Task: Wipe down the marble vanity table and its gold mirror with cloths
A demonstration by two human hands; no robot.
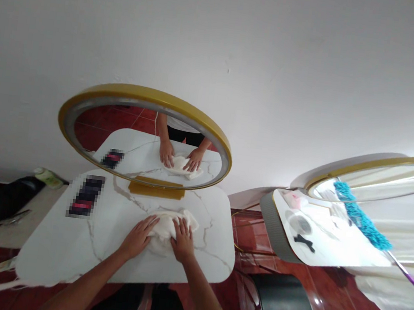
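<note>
A crumpled white cloth (168, 223) lies on a white marble-patterned table (105, 243), in front of a round gold-framed mirror (145, 135). My left hand (139, 237) rests flat on the cloth's left side, fingers stretched out. My right hand (183, 238) presses on the cloth's right side, fingers spread over it. The mirror shows both hands and the cloth reflected.
A blurred dark rectangular object (86, 195) lies on the table's left part. To the right stands a second white table (318, 234) with another gold mirror (378, 176), a teal duster (360, 216) with a purple handle, and small items. A black chair (286, 308) stands below it. Red tiled floor surrounds.
</note>
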